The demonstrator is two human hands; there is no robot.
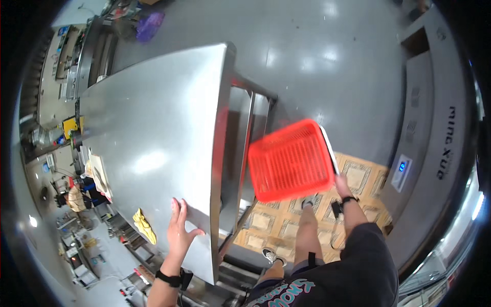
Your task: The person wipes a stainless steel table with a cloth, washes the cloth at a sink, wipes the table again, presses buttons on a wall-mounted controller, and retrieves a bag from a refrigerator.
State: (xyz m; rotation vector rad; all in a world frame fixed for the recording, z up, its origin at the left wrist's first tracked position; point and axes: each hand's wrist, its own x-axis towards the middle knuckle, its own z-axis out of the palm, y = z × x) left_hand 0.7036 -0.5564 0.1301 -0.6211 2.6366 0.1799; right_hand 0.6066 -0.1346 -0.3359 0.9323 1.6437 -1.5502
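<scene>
My right hand (342, 183) grips the near corner of a red plastic slotted basket (293, 161). A white rim (328, 146) shows along the basket's right side; whether it belongs to a second container beneath, I cannot tell. The inside of the basket holds nothing that I can see. Over the stainless steel table (165, 115), my left hand (180, 226) is spread with its fingers apart, at the near end of the top. Whether it touches the metal is unclear. A crumpled yellow cloth (144, 226) lies on the table to the left of that hand.
A cutting board (100, 174) or similar flat item lies at the table's far left edge. On the right stands a grey appliance (422, 146) with a lit display. A patterned mat (264, 226) covers the floor underfoot. A purple bag (150, 27) sits on the floor beyond the table.
</scene>
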